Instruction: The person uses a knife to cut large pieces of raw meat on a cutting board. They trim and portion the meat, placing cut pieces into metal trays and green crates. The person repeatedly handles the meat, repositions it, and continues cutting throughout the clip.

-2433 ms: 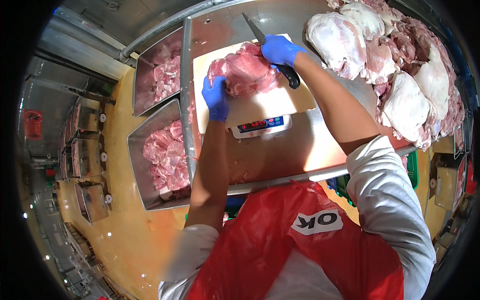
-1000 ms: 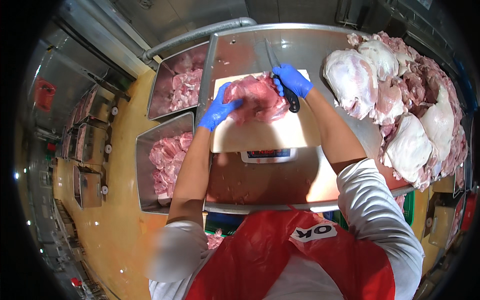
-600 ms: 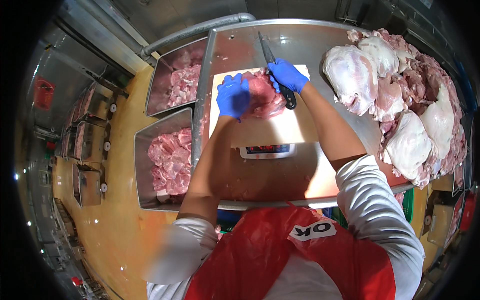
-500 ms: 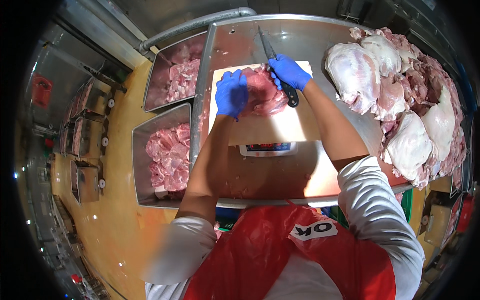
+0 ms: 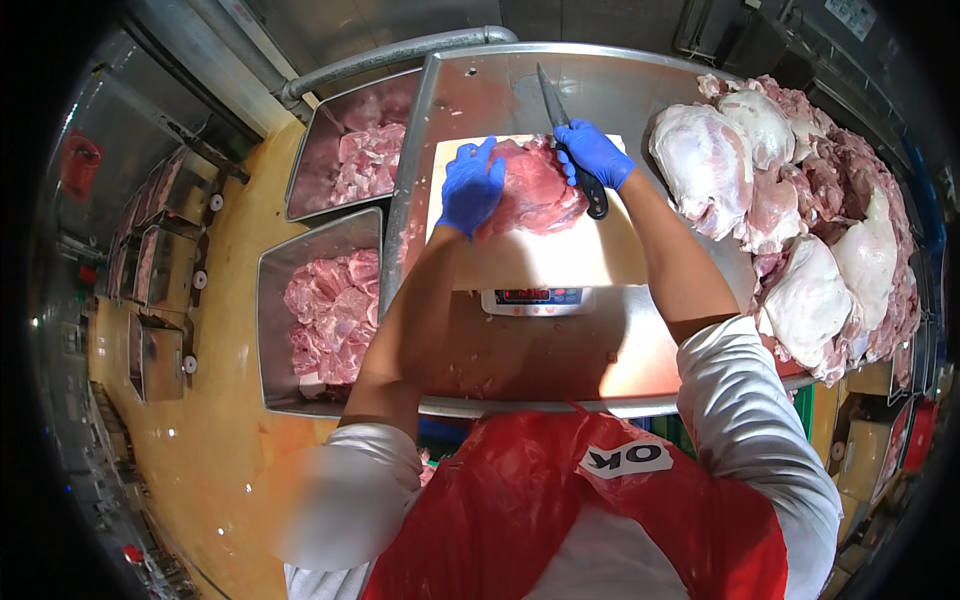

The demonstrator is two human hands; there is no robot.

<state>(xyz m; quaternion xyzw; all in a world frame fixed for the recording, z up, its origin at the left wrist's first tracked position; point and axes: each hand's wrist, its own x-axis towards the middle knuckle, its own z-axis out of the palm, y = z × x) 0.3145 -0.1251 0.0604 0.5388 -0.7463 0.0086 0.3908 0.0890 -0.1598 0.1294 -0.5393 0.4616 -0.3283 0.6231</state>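
A large piece of raw pink meat (image 5: 535,190) lies on a pale cutting board (image 5: 590,258). My left hand (image 5: 472,188), in a blue glove, rests against the meat's left edge with its fingers stretched out. At the right edge, my blue-gloved right hand (image 5: 598,156) is closed around the black handle of a knife (image 5: 551,98). The long blade points away from me toward the table's far edge, beyond the meat. Below the board's near edge shows a digital scale (image 5: 537,302) with a lit display; its upper part is hidden under the board.
The board is on a metal table (image 5: 500,360) with a raised rim. A big heap of raw meat pieces (image 5: 810,220), some with pale skin, fills its right side. Two metal bins (image 5: 262,330) (image 5: 300,170) of cut meat adjoin the left rim. Wheeled bins (image 5: 155,355) stand farther left.
My left hand's fingers have straightened at the meat's edge. My right hand, with the knife, has shifted slightly right and nearer. The scale's display shows more clearly.
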